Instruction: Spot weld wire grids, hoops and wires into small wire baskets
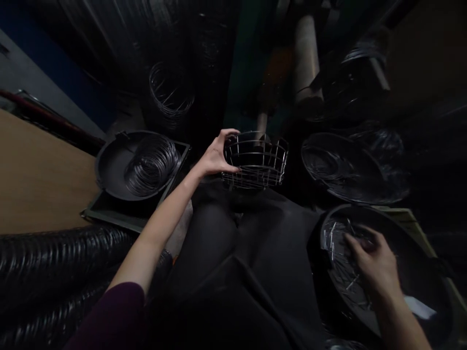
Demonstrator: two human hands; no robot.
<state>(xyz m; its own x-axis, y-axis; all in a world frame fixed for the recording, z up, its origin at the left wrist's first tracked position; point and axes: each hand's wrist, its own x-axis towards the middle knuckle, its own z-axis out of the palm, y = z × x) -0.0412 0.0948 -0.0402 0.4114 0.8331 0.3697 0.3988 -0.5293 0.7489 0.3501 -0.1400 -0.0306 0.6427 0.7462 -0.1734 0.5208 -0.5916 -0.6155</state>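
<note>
My left hand (219,155) grips the left side of a round wire basket (255,163), with the thumb on the near side and the fingers curled over the top. The basket is made of bright metal rings and cross wires and sits at a machine's post, above my lap. At the lower right, my right hand (379,265) reaches into a dark round pan (419,257). Its fingers are curled together over a heap of short wire pieces (339,253). Blur and dim light hide what, if anything, lies between those fingertips.
A pan (113,163) with a stack of wire rings (151,165) stands at left. Another pan (350,170) with rings lies at right. Behind the basket are a machine cylinder (307,53) and more wire rings (171,95). Black wrapped rolls (54,262) lie lower left.
</note>
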